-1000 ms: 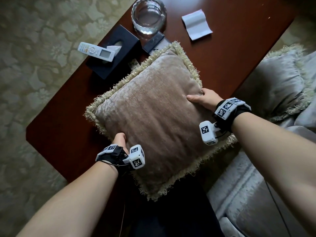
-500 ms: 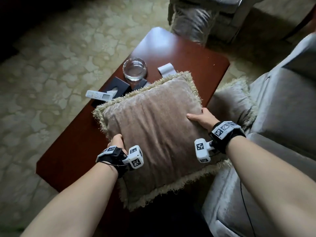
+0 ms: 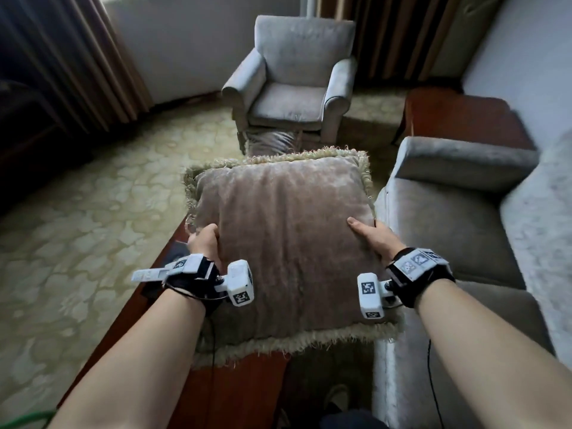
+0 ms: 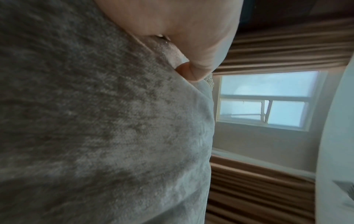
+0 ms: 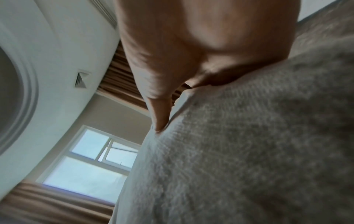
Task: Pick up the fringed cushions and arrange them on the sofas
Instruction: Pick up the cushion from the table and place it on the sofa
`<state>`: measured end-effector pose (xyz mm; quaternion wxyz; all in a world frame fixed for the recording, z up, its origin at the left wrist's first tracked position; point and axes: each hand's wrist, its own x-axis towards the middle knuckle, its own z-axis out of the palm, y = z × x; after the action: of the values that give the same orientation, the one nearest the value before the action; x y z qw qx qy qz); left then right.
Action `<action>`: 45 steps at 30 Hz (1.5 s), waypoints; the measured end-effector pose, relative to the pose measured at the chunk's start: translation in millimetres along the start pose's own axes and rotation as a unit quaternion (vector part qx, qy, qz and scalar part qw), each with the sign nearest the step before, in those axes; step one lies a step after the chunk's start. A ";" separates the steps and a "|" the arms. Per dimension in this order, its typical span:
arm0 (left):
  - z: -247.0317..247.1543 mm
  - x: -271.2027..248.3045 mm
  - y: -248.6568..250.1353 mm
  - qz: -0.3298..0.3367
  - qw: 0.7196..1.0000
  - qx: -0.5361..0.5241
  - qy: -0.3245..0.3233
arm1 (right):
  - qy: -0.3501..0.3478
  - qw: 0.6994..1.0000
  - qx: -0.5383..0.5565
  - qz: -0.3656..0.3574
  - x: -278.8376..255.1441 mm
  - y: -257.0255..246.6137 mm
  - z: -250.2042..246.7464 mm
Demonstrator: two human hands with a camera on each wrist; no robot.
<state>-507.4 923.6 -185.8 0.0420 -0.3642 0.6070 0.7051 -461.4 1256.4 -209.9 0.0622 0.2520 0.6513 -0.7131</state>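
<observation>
The fingers of the left hand (image 3: 205, 241) and the right hand (image 3: 373, 238) are concealed behind the brown velvet cushion with pale fringe (image 3: 284, 243). The far end of the dark red wooden coffee table (image 3: 235, 394) is covered by the cushion. The grey upholstered sofa (image 3: 458, 218) is cut off by the right edge. In both wrist views, the cushion fabric (image 4: 95, 121) is blurred at close range.

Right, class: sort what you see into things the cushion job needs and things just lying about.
Job:
fringed cushion
left hand
right hand
sofa
armchair

Lying about:
coffee table
side table
curtains
</observation>
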 end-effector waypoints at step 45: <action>728.2 -388.6 -302.5 0.091 0.582 0.512 -0.626 | 0.647 0.713 0.268 0.041 -228.3 107.9 -494.6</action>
<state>-408.4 1796.5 -217.6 0.5269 0.3061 0.7204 0.3313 -81.2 1661.1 -218.4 -0.4150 0.6842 0.3029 -0.5176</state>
